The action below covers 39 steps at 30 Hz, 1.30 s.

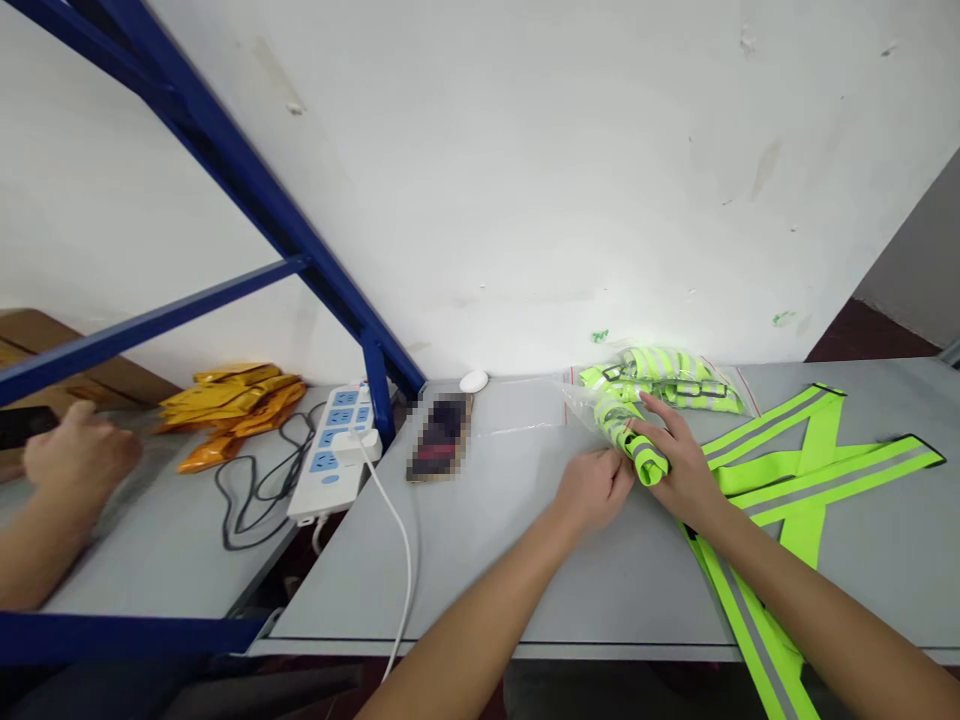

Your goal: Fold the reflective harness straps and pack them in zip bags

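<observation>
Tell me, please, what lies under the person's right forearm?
Neon-green striped straps and the gray table show on both sides of the right forearm; what lies directly beneath is covered.

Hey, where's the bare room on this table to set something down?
Bare grey table shows between the white cable and your left forearm, between that forearm and the loose green straps, and right of the straps. It's crowded where your right hand holds a green roll, with bagged green bundles beyond and a flat clear bag leftward.
</observation>
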Available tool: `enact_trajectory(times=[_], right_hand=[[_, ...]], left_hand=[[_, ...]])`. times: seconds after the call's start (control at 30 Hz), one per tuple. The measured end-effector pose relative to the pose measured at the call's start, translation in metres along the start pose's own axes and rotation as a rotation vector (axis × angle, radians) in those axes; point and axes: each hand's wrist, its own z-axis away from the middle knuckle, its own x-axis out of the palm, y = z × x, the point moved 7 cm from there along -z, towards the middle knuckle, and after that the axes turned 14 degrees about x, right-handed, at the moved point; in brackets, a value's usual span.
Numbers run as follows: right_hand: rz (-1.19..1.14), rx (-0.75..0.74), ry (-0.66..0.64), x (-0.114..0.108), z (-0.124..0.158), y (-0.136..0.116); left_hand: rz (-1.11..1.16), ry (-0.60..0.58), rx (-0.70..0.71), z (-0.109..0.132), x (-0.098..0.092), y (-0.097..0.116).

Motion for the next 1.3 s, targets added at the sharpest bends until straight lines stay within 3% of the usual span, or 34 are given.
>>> enact_trajectory(times=[0.23, 0.33, 0.57, 0.73, 0.83, 1.07, 1.2, 1.3], right_hand=[[-0.033, 0.011, -0.208, 0.010, 0.002, 0.000], [-0.019, -0.020, -0.257, 0.015, 0.006, -0.004], [0.057, -0.106, -0.104, 0.016, 0.004, -0.008], [0.075, -0.016, -0.052, 0.022, 0.006, 0.000], [0.034, -0.036, -0.022, 0.022, 0.007, 0.001], [0.127, -0.061, -0.085, 0.025, 0.001, -0.003], [0.215, -0.109, -0.062, 0.023, -0.009, -0.007], [0.312, -0.231, 0.014, 0.015, -0.014, -0.024]], left_hand=[[0.247, 0.199, -0.185, 0.004, -0.001, -0.017], [0.265, 0.209, -0.182, 0.004, -0.003, -0.021], [0.285, 0.207, -0.124, 0.008, -0.008, -0.016], [0.267, 0.263, -0.137, 0.008, -0.010, -0.015], [0.233, 0.280, -0.146, 0.009, -0.013, -0.017], [0.130, 0.234, -0.063, 0.006, -0.016, -0.012], [0.161, 0.225, -0.040, 0.005, -0.016, -0.013], [0.230, 0.225, -0.029, 0.004, -0.020, -0.015]])
